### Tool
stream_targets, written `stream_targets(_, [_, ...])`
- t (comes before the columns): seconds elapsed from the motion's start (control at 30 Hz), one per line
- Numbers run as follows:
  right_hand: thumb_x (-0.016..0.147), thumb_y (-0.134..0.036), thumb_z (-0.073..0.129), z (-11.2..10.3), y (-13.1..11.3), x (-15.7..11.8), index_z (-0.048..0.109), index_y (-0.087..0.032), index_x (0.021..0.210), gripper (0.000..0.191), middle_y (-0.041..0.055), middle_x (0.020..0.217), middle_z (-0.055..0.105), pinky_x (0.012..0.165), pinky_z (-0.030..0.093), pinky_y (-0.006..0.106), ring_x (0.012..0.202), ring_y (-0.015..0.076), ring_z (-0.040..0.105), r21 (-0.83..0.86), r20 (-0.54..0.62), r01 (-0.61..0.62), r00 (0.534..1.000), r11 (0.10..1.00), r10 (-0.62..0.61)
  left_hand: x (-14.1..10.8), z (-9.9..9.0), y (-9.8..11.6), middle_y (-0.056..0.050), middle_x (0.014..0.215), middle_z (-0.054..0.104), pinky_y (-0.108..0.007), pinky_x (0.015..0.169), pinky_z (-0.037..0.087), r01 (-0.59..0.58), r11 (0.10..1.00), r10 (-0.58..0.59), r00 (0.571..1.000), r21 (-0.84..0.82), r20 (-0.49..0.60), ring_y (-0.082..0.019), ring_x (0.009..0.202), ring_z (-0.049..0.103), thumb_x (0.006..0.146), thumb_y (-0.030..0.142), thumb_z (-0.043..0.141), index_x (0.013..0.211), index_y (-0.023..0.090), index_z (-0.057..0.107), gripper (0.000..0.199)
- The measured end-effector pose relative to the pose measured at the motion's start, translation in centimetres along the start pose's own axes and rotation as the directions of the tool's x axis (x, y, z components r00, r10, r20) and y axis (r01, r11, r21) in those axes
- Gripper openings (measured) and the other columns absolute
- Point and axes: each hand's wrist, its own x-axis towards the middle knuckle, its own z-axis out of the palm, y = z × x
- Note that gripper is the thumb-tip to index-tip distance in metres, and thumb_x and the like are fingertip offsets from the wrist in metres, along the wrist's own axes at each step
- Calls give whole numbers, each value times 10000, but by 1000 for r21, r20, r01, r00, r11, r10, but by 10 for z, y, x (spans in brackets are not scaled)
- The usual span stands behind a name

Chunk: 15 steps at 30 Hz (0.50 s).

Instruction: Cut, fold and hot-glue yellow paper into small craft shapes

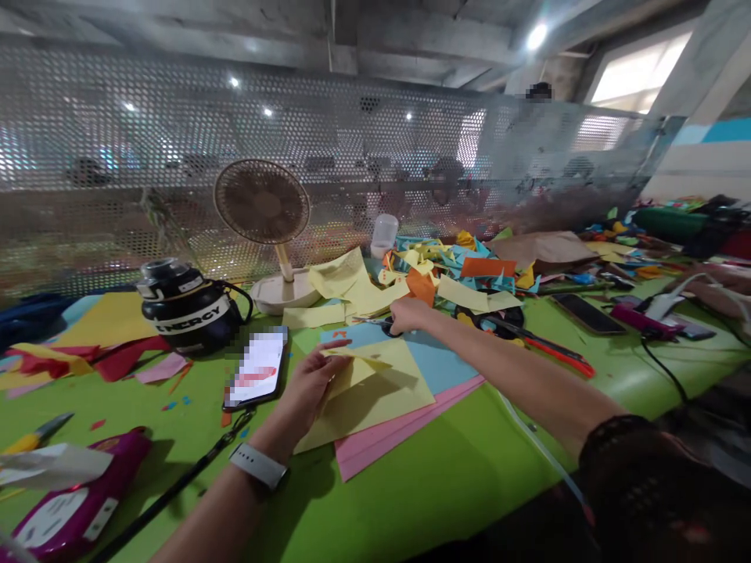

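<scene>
My left hand, with a watch on its wrist, pinches a folded piece of yellow paper above a larger yellow sheet. Under that sheet lie a blue sheet and pink sheets. Beyond the sheets my right hand is closed on the dark handle of scissors, whose blades point left over the blue sheet. Its fingertips are partly hidden behind the hand.
A lit phone, a black jug and a fan stand or lie at the left. Paper scraps heap at the back. Red-handled scissors and a dark phone lie at the right.
</scene>
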Motion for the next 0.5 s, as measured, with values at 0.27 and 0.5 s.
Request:
stream_targets(0.27, [610,-156,684,-10,14,-8,626,-147,622,60,44,518,656,448,450,215,517,175,647,366,127,-36,992,930,-11,1,-6,-2,-44,623,693,-223,463,480,88,991,-92,995,100,36,-160,541,622,529,275,826,711,162,692,252])
stream_targets(0.5, [767,-385,677,1,27,-63,457,-189,1102,446,65,901,699,634,556,274,674,142,683,741,-4,90,992,665,-130,-3,3,1,-6,660,652,-238,457,512,128,986,-113,985,109,-132,-131,556,577,581,216,790,703,172,663,182])
